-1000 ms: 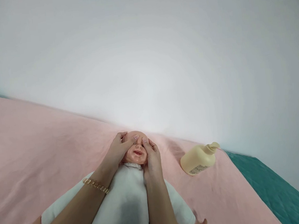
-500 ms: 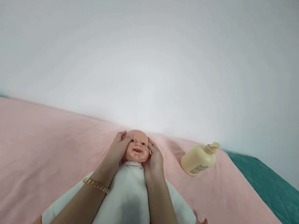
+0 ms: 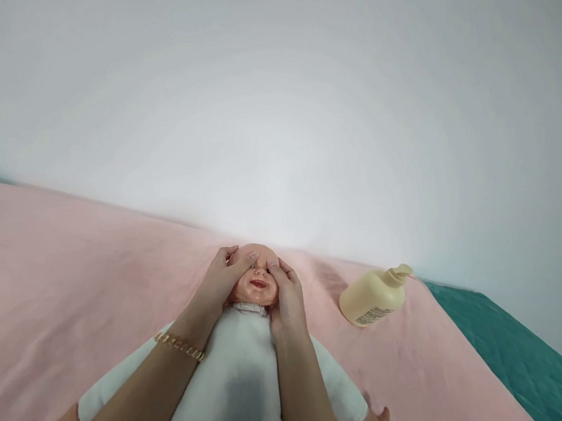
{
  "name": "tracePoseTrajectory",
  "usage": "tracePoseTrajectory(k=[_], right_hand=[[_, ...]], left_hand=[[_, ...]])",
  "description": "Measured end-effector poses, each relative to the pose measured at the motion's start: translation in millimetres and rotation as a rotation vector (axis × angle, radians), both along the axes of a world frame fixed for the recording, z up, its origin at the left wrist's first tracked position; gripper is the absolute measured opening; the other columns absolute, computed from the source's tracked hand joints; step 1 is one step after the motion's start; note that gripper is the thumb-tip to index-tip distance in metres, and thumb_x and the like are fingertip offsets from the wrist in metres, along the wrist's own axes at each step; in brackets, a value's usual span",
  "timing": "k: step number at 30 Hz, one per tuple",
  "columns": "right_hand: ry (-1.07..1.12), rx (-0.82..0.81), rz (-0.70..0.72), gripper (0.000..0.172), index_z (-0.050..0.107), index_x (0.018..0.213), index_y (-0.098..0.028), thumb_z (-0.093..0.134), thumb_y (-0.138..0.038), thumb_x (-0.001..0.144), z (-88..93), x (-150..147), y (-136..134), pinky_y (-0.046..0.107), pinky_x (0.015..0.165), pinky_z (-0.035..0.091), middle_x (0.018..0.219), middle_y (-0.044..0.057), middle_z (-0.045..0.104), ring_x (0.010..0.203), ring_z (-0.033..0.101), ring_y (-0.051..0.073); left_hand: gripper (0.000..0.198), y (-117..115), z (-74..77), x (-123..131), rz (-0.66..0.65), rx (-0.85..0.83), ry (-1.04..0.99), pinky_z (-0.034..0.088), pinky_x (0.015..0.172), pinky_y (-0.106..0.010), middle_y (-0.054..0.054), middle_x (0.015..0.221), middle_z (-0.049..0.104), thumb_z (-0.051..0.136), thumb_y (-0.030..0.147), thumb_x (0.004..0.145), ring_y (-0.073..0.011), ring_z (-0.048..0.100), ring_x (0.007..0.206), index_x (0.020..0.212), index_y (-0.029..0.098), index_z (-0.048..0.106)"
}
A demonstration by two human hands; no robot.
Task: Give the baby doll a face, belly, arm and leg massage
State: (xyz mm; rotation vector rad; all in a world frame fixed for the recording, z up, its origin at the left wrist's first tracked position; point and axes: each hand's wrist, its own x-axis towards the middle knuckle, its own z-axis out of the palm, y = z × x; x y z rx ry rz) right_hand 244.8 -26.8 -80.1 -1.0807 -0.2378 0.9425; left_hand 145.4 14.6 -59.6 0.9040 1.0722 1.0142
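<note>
A baby doll in a white outfit lies on its back, its smiling head at the far end. Around the left side of that head curves my left hand, with the thumb across the brow above one eye. My right hand cups the opposite side, its thumb at the brow by the other eye and partly covering it. Both thumb tips sit close to the middle of the forehead. A gold bracelet circles my left wrist. My forearms lie over the doll's body and hide parts of its sleeves.
A pale yellow pump bottle stands right of the doll on a pink cloth. Beneath the cloth, a green surface shows at the right. Behind everything rises a white wall, close to the doll's head.
My right thumb has moved from the side of the head onto the brow. The left thumb has slid slightly inward over the brow. The doll and bottle stay in place.
</note>
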Motion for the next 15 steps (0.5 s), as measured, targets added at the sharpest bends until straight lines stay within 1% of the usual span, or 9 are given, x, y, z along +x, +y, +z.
tracePoseTrajectory(k=[3, 6, 11, 13, 15], right_hand=[[-0.005, -0.010, 0.001, 0.049, 0.061, 0.109, -0.019, 0.080, -0.030, 0.066, 2.5, -0.9, -0.3, 0.032, 0.076, 0.060, 0.096, 0.005, 0.074, 0.088, 0.072, 0.021], [0.017, 0.012, 0.003, 0.041, 0.063, 0.106, -0.019, 0.078, -0.030, 0.068, 3.9, -1.1, -0.3, 0.031, 0.075, 0.059, 0.089, 0.002, 0.074, 0.083, 0.072, 0.020], [0.125, 0.043, 0.021, 0.041, 0.066, 0.108, -0.020, 0.072, -0.024, 0.068, 0.4, 5.7, 2.5, 0.034, 0.080, 0.060, 0.093, 0.004, 0.077, 0.084, 0.073, 0.021], [0.127, 0.057, 0.031, 0.040, 0.067, 0.106, -0.019, 0.071, -0.022, 0.066, -3.7, 9.5, 4.7, 0.036, 0.085, 0.059, 0.094, 0.005, 0.077, 0.086, 0.074, 0.021], [0.096, 0.070, 0.056, 0.040, 0.069, 0.105, -0.019, 0.072, -0.024, 0.066, -8.0, 12.3, 5.7, 0.039, 0.090, 0.058, 0.099, 0.006, 0.077, 0.092, 0.073, 0.022]], left_hand=[[0.045, 0.6, -0.6, 1.5, 0.007, 0.009, 0.011, 0.052, 0.093, -0.036, -0.016, 0.128, 0.059, 0.074, 0.027, 0.085, -0.0291, 0.062, 0.114, 0.123, 0.013, 0.054], [0.040, 1.7, -3.7, 2.4, 0.014, 0.022, 0.008, 0.051, 0.094, -0.036, -0.014, 0.126, 0.061, 0.068, 0.029, 0.088, -0.0271, 0.063, 0.112, 0.123, 0.015, 0.055], [0.039, 9.9, -15.2, 3.0, 0.013, 0.049, -0.013, 0.052, 0.096, -0.037, -0.014, 0.119, 0.067, 0.060, 0.034, 0.091, -0.0263, 0.066, 0.110, 0.124, 0.014, 0.057], [0.038, 13.5, -19.3, 3.8, 0.019, 0.067, -0.023, 0.052, 0.097, -0.038, -0.014, 0.120, 0.067, 0.058, 0.035, 0.090, -0.0265, 0.065, 0.111, 0.122, 0.014, 0.058], [0.037, 16.0, -22.9, 5.2, 0.015, 0.095, -0.029, 0.051, 0.099, -0.039, -0.014, 0.122, 0.066, 0.055, 0.036, 0.089, -0.0273, 0.065, 0.113, 0.118, 0.014, 0.060]])
